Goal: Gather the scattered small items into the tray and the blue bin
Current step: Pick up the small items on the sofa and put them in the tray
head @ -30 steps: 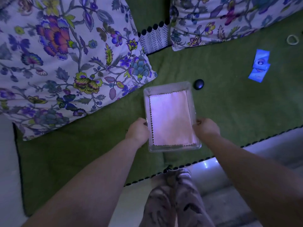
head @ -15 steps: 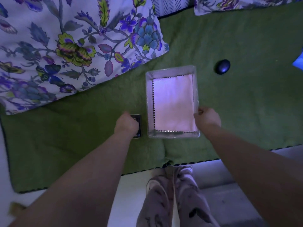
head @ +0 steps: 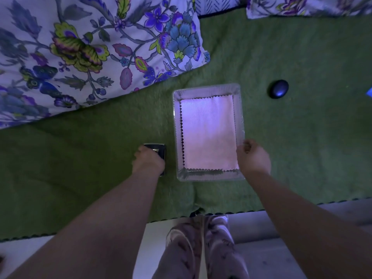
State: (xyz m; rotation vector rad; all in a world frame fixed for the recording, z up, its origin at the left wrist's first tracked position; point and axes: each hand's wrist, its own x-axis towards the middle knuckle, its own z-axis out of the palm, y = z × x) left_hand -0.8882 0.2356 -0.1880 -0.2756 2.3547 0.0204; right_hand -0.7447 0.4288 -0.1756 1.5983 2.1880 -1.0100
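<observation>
The small black case (head: 157, 151) lay under the left hand (head: 148, 163), which had left the clear tray (head: 208, 90) to curl round it; it sat lengthwise just left of the tray, whose right rim the right hand (head: 252, 156) pinched

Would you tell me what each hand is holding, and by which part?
The left hand grips the small black box at its near end; the right hand holds the tray by its right rim.

On green blanket (head: 302, 137): floral pillow (head: 80, 47), tray (head: 209, 176), black box (head: 159, 151), dark oval (head: 278, 89).
</observation>
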